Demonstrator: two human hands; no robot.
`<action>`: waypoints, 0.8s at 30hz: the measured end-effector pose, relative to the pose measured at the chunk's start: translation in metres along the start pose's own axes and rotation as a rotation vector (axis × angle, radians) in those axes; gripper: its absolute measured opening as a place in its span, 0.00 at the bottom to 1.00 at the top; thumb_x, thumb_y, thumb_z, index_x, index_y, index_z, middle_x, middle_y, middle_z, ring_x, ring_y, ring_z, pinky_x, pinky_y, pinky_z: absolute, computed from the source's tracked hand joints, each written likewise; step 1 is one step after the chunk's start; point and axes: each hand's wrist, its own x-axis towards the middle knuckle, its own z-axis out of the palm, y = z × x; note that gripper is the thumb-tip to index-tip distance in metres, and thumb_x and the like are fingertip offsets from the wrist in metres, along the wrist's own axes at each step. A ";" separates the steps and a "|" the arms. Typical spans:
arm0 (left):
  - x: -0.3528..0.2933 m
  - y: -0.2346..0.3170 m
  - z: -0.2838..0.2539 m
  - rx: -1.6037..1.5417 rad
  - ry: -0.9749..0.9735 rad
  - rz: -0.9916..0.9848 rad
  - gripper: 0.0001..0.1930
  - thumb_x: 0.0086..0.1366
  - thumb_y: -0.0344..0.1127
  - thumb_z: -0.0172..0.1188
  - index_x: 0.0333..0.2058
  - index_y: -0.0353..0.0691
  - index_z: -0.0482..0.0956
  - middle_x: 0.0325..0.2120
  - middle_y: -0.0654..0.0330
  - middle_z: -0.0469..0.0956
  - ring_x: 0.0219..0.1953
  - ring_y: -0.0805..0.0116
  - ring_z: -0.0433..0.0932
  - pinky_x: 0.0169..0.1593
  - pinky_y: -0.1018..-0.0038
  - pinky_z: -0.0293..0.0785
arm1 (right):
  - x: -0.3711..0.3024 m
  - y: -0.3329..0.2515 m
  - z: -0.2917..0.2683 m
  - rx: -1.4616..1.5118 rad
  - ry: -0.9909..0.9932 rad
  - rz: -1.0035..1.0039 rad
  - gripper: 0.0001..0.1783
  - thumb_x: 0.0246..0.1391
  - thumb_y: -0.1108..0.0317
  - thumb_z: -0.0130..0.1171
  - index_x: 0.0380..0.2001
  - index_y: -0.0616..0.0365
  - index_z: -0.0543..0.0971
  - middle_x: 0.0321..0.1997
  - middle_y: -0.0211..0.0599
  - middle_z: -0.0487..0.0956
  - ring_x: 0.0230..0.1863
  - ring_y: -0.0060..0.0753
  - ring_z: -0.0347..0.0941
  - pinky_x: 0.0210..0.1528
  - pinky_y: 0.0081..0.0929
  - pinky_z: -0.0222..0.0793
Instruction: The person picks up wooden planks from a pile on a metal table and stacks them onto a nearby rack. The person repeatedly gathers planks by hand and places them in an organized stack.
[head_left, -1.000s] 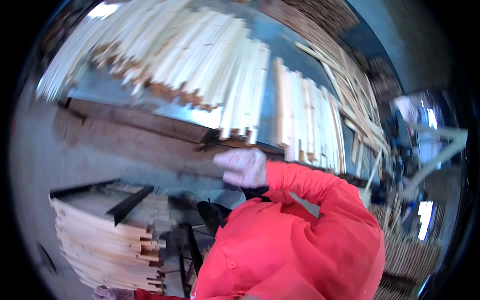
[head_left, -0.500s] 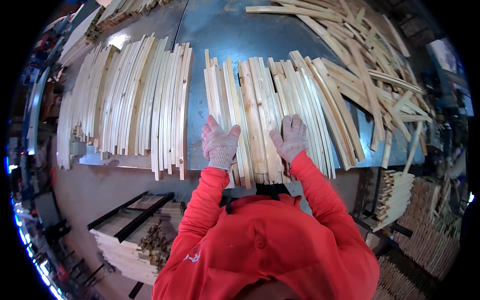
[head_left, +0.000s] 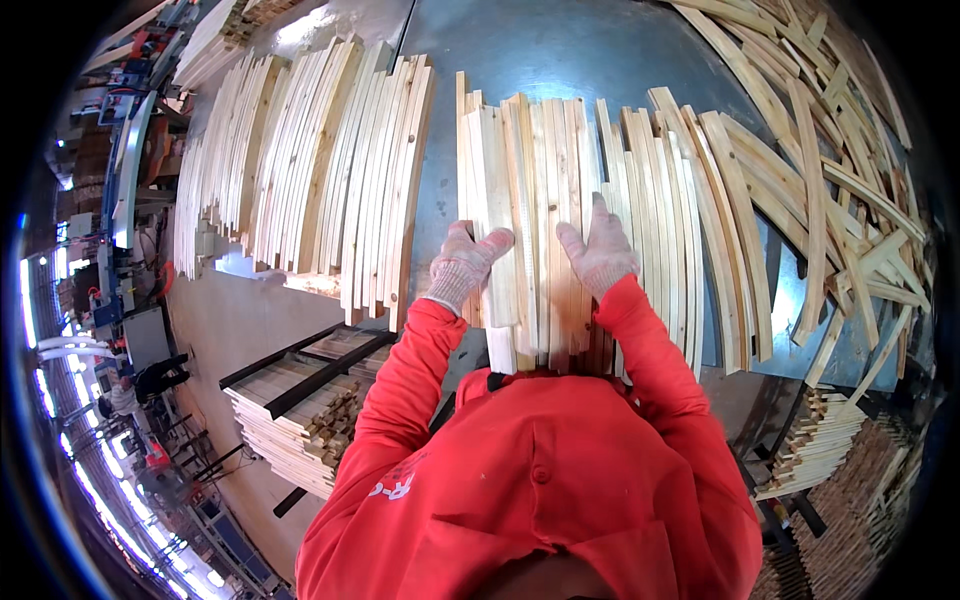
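Note:
In front of me, a bundle of pale wooden strips (head_left: 540,190) lies lengthwise on the metal table (head_left: 490,50), its near ends close to my body. My left hand (head_left: 468,265), in a pale knit glove, clasps the bundle's left side, thumb over the top strips and fingers at the outer edge. On the right side my gloved right hand (head_left: 603,250) presses in, thumb on the strips and fingers pointing away beside a dark gap. Just right of that gap lie more strips (head_left: 670,220). The undersides of both hands are hidden.
Another row of strips (head_left: 300,160) lies to the left on the table. A tangled heap of loose strips (head_left: 830,150) covers the far right. Below the table edge stand a stacked pallet with black bars (head_left: 300,400) at left and stacked wood (head_left: 815,440) at right.
My hands have come slightly closer together around the bundle, and my right fingers have moved to the gap at its right side. The whole view has shifted, moving the scene rightward.

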 end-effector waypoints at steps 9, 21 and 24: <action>-0.030 0.049 -0.013 0.305 0.085 0.175 0.44 0.60 0.61 0.59 0.63 0.32 0.60 0.50 0.40 0.75 0.53 0.44 0.74 0.56 0.59 0.70 | -0.006 0.014 0.013 -0.161 0.020 0.011 0.47 0.58 0.38 0.51 0.69 0.58 0.53 0.62 0.58 0.67 0.60 0.54 0.69 0.56 0.48 0.69; -0.037 0.033 0.006 0.345 0.110 0.127 0.55 0.55 0.60 0.66 0.71 0.43 0.42 0.67 0.42 0.55 0.67 0.49 0.60 0.65 0.58 0.63 | -0.032 -0.010 0.036 -0.034 0.256 -0.137 0.70 0.35 0.45 0.75 0.69 0.70 0.43 0.64 0.64 0.62 0.63 0.61 0.62 0.64 0.45 0.61; -0.034 0.028 0.007 0.285 0.134 0.160 0.54 0.55 0.56 0.68 0.70 0.39 0.45 0.66 0.42 0.57 0.67 0.48 0.61 0.65 0.59 0.63 | -0.032 -0.019 0.017 0.091 0.141 -0.080 0.68 0.38 0.51 0.74 0.70 0.69 0.40 0.67 0.65 0.58 0.66 0.62 0.59 0.66 0.44 0.58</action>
